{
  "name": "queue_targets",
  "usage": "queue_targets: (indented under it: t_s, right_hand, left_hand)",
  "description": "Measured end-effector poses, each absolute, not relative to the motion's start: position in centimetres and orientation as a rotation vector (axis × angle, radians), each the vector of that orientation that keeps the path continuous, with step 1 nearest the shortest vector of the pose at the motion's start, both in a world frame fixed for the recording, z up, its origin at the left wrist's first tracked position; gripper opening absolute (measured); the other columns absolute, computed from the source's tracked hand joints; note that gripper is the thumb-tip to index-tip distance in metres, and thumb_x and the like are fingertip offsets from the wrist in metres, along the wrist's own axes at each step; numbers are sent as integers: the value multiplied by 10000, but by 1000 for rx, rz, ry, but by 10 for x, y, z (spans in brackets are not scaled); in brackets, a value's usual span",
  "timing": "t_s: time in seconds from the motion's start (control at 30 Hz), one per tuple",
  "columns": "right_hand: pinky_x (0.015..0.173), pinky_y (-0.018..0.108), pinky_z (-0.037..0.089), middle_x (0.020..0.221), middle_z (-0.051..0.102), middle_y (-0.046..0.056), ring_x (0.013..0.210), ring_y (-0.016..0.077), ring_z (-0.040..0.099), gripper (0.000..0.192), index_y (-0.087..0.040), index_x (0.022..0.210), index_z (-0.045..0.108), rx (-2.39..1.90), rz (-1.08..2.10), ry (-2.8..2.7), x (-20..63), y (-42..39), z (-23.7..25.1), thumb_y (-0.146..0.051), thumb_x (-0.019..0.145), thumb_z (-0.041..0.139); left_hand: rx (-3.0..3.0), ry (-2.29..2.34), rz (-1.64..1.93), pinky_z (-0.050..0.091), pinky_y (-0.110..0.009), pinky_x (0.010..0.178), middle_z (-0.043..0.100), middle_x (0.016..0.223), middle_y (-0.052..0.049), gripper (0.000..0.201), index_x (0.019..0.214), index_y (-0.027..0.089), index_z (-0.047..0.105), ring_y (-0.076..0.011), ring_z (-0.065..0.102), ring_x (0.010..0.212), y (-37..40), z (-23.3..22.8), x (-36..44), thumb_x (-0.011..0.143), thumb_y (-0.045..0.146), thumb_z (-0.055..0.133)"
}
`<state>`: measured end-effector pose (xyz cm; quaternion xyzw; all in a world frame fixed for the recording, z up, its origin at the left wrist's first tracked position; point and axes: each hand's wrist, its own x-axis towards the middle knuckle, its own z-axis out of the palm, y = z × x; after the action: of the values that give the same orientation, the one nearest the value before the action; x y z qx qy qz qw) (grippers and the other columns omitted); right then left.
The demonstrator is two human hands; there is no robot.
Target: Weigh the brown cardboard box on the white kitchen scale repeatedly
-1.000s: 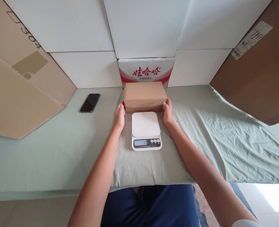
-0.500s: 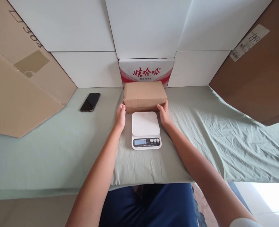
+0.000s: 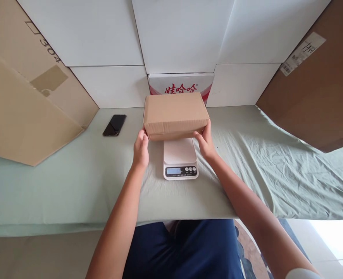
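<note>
Both hands gripped the cardboard box [image 3: 175, 115], left hand [image 3: 140, 149] and right hand [image 3: 206, 141] at its near corners, holding it raised between them above the scale [image 3: 180, 159]. Lowering it squarely seemed next.

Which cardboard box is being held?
The small plain brown box, gripped by the left hand and right hand above the scale. The red-printed box behind is untouched.

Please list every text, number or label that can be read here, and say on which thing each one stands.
"304": brown cardboard sheet, left.
"娃哈哈": red and white carton behind the cardboard box.
"0": display of the scale.
Shipping label, right: too small.
Scale button marks: too small.
</note>
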<state>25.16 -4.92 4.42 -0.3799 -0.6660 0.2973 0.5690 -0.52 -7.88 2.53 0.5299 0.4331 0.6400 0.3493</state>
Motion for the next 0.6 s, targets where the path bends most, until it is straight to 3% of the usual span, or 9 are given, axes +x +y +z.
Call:
queue_targets:
  t_s: [0.13,0.27,0.4,0.6]
  right_hand:
    - [1341,563,202,1720,224,15,1628,279,160,883,-367,1612,143,-897,692,-1555,259,-71,41,-656,892,566]
    - [1326,555,245,1742,150,13,1608,287,226,873,-375,1614,125,-899,712,-1511,264,-98,34,-629,903,564]
    - [1284,567,327,1708,216,31,1574,308,292,885,-394,1621,98,-946,700,-1479,266,-121,24,-623,901,561]
    - [1260,583,347,1661,258,53,1550,319,291,896,-389,1626,94,-1017,661,-1465,266,-133,11,-632,895,552]
  left_hand:
    - [1408,1050,1624,353,-462,1246,556,1550,-127,636,1488,254,521,-303,450,1508,-118,26,0,977,631,480]
    - [1414,1013,1590,349,-508,1249,539,1561,-159,704,1515,231,496,-341,432,1517,-148,22,5,963,667,469]
    - [1410,989,1577,355,-509,1249,525,1573,-165,690,1522,227,490,-343,425,1522,-160,19,6,974,646,467]
    - [1403,956,1600,348,-510,1253,540,1555,-175,692,1518,211,492,-339,442,1511,-162,14,6,973,637,479]
